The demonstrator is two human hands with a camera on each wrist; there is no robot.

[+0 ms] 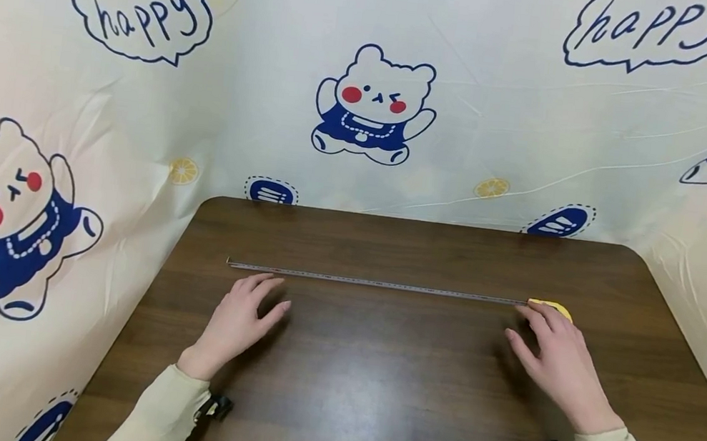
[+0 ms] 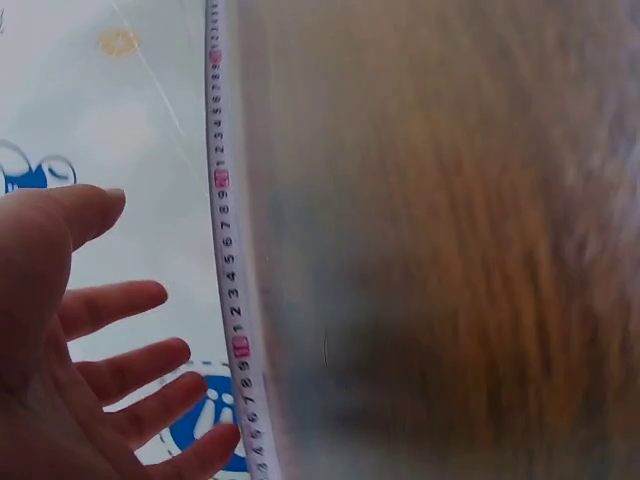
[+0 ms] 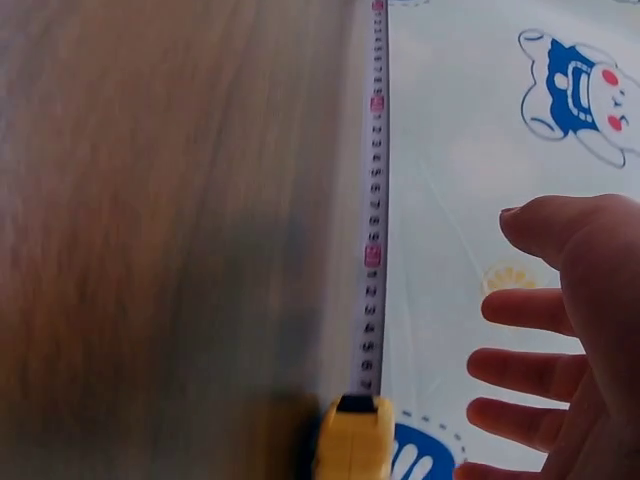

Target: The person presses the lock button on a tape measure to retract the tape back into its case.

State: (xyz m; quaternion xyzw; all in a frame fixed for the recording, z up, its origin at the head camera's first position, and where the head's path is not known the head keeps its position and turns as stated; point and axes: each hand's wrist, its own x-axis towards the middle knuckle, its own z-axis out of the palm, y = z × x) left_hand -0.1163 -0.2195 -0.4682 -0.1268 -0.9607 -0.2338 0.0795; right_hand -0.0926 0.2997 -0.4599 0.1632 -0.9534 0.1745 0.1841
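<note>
Tape blade (image 1: 379,283) is laid out straight on the brown table (image 1: 374,395), roughly parallel to the far edge. Hook end (image 1: 229,261) is toward the far left corner; yellow case (image 3: 355,440) is toward the far right corner, partly covered by the right hand (image 1: 556,353) in the head view. Nothing is gripped: left hand (image 1: 240,316) is held relaxed near the hook end, fingers spread; right hand is held loosely beside the case. Hands well apart. Left fingertip contact with the blade can't be told. Step judged as blade extended, both ends attended. Next handling would likely call for the case to be grasped, with the hook end steadied against snap-back.
</note>
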